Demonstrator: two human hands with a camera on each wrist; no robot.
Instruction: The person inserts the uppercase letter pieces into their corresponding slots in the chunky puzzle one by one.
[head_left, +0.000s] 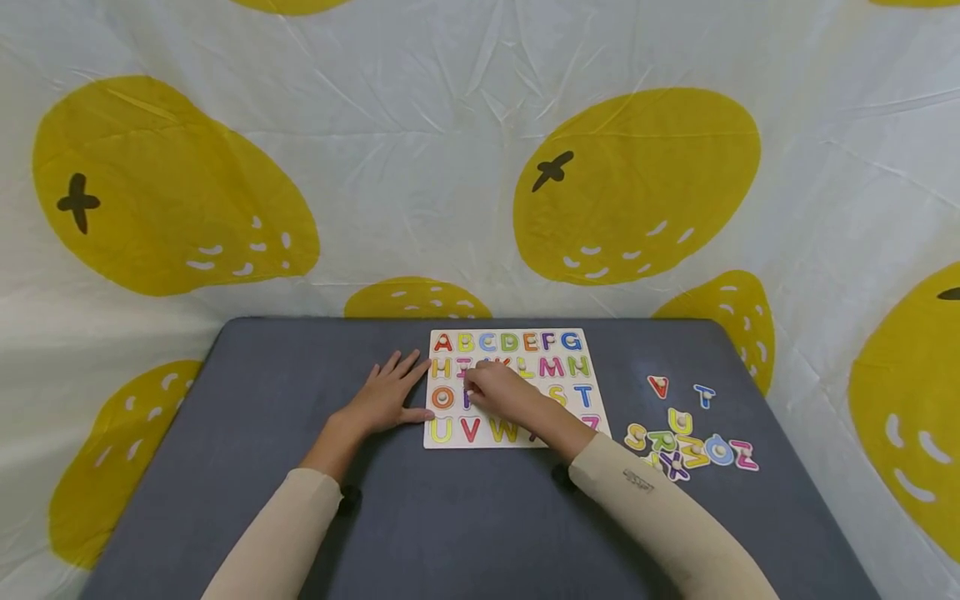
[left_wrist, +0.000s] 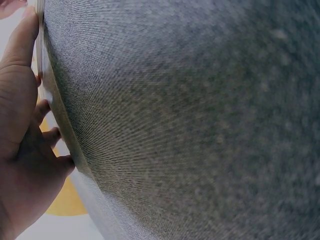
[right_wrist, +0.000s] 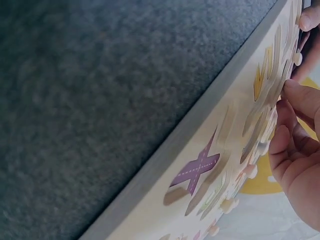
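On the table lies a wooden alphabet puzzle board (head_left: 487,429) with rows of coloured letters. My right hand (head_left: 498,390) is over its third row with curled fingers, pinching at the P puzzle piece (head_left: 467,400), which the fingers mostly cover. In the right wrist view, the thumb and index fingertips meet just above the board, beside several wooden knobs. My left hand (head_left: 386,393) rests at the board's left edge, fingers spread, thumb against the edge near the U. The left wrist view also shows that thumb (left_wrist: 22,40) along the board's side.
Loose letter pieces (head_left: 693,450) lie in a cluster right of the board, overlapping in part. A red V piece (head_left: 657,386) and a blue T piece (head_left: 705,396) lie apart behind them. The dark grey table (head_left: 450,525) meets a lemon-print curtain (head_left: 420,183) at the back.
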